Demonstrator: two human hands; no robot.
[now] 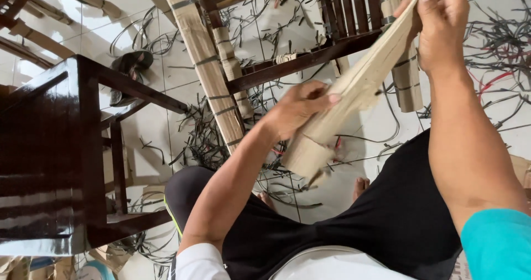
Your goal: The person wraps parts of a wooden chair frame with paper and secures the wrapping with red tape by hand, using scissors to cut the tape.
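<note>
Floor: white tiles (160, 125) strewn with dark cut strapping strips (204, 142) — more lie tangled at the upper right.
Furniture: dark glossy wooden chair (66, 147) at the left; a second dark chair frame (310, 56) ahead, with cardboard-wrapped legs (202, 64) bound by straps.
Thing in hand: long folded cardboard wrap (354, 92), held slantwise above the lap, from the upper right down toward the knees.
Left hand: left hand (296, 108) clenched around the lower middle of the wrap, thumb on top.
Right hand: right hand (440, 28) pinching the upper end, fingers closed over its edge.
Handling: judged light and fairly stiff yet bendable — likely to crease or tear at the folds; the ragged lower end looks weak, so the firm edges near the middle and top seem the better hold.
Other: sandal (130, 64) on the tiles beyond the chair.
</note>
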